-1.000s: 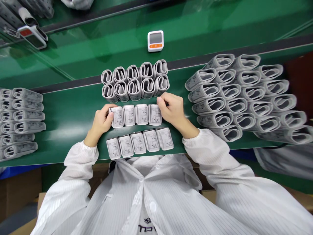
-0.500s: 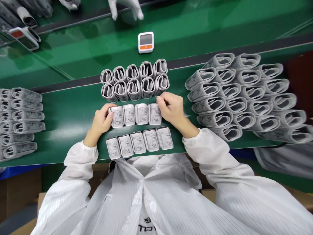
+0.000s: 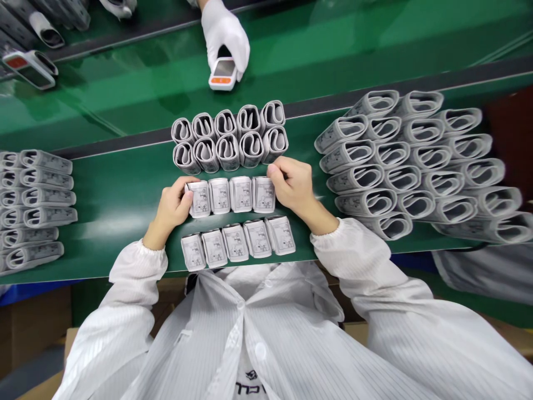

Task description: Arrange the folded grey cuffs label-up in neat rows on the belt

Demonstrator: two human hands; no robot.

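Note:
My left hand (image 3: 174,204) grips the left end of a row of rolled grey cuffs (image 3: 241,194), its thumb on the leftmost cuff (image 3: 200,200). At the row's other end my right hand (image 3: 292,185) has its fingers closed on the rightmost cuff (image 3: 264,195). The printed faces of this row point up toward me. Nearer to me lies a second row of printed cuffs (image 3: 237,243), touched by neither hand. Just beyond my hands, two rows of rolled cuffs (image 3: 228,151) stand with their coiled ends up.
Stacks of rolled cuffs stand at the right (image 3: 391,155) and at the left (image 3: 48,196). Across the green bench, another person's white-gloved hand (image 3: 228,36) holds a white monitor (image 3: 222,74) with orange buttons. Another monitor (image 3: 31,69) is at the upper left.
The other person's gloved hand has come down onto the white monitor, which has shifted left and tilted. The upper-left monitor has moved slightly left. My hands have stayed in place.

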